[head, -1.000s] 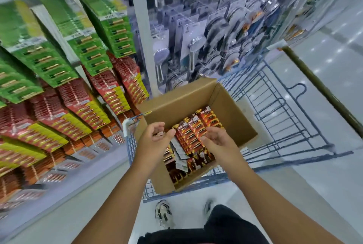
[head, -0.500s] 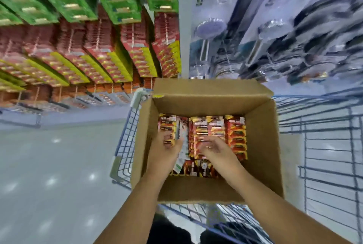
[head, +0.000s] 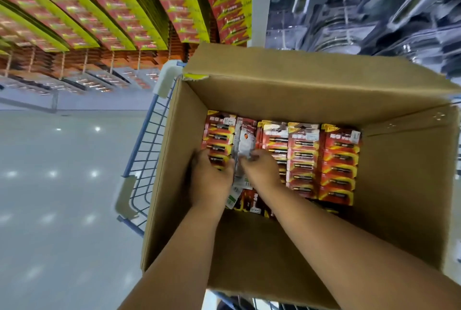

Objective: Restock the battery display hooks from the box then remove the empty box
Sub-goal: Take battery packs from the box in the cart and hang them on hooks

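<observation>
**Hands reach into a box of battery packs**

Shop shelving fills the background, hung with red-and-yellow battery cards (head: 139,5). One open cardboard box (head: 249,254) sits in a blue wire cart (head: 147,145). About five rows of battery packs (head: 336,167) lie flat inside; their print is too blurred to read. Left hand (head: 209,180) and right hand (head: 262,172) both curl around packs near the middle.

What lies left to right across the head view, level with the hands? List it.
Floor → blue cart frame → box left wall → left hand → right hand → battery packs → box right wall.
</observation>
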`<state>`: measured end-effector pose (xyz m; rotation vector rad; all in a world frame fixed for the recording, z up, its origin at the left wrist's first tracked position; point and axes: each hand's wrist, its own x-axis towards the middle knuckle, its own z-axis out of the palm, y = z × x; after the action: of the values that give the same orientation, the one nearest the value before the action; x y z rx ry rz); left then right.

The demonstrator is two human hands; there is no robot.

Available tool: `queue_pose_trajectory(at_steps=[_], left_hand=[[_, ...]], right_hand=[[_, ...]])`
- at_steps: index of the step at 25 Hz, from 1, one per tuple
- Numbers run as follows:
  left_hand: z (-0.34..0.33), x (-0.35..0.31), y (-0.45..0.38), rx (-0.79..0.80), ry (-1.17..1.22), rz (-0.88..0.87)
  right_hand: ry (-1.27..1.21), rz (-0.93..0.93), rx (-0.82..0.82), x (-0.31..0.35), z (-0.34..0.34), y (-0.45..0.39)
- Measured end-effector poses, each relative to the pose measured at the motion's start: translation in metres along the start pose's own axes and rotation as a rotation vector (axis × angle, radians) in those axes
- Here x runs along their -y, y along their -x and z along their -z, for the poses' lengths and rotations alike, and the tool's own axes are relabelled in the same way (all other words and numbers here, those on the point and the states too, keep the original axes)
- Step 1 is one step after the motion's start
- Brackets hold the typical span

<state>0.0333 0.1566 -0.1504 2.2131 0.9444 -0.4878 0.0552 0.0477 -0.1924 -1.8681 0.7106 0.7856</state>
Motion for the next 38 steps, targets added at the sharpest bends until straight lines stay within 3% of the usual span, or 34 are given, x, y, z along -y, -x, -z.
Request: queue_pose_trajectory(at_steps=[6,11,16,22,28,30,35,38], left_hand=[[-0.033,0.011,-0.028,-0.132,-0.146,-0.019],[-0.041,0.016,-0.035,-0.15,-0.41,-0.061],[-0.046,0.023,-0.037,-0.133,-0.577,-0.093],[-0.043,0.022,-0.042,-0.116,-0.666,-0.048],[-0.037,0.026,-0.041,-0.176,-0.817,-0.218],[-0.027,0.027,-0.044,-0.097,-0.681,-0.221],[0.014,0.017,-0.016,0.095,0.065,-0.052],[0.049,0.005,0.028,0.234,0.489,-0.046]], right_hand=[[0.276,0.023,-0.073,0.007,-0.022,-0.032],[0.258,-0.054,-0.082,0.003,-0.016,-0.037],[0.008,-0.053,-0.184,-0.015,0.004,-0.01],[-0.281,-0.055,-0.065,-0.03,0.033,0.004],[-0.256,-0.052,-0.01,-0.037,0.048,0.009],[-0.278,-0.038,0.014,-0.036,0.051,0.016],[-0.443,-0.078,0.04,-0.014,0.067,0.056],[-0.571,-0.074,0.048,0.009,0.077,0.098]])
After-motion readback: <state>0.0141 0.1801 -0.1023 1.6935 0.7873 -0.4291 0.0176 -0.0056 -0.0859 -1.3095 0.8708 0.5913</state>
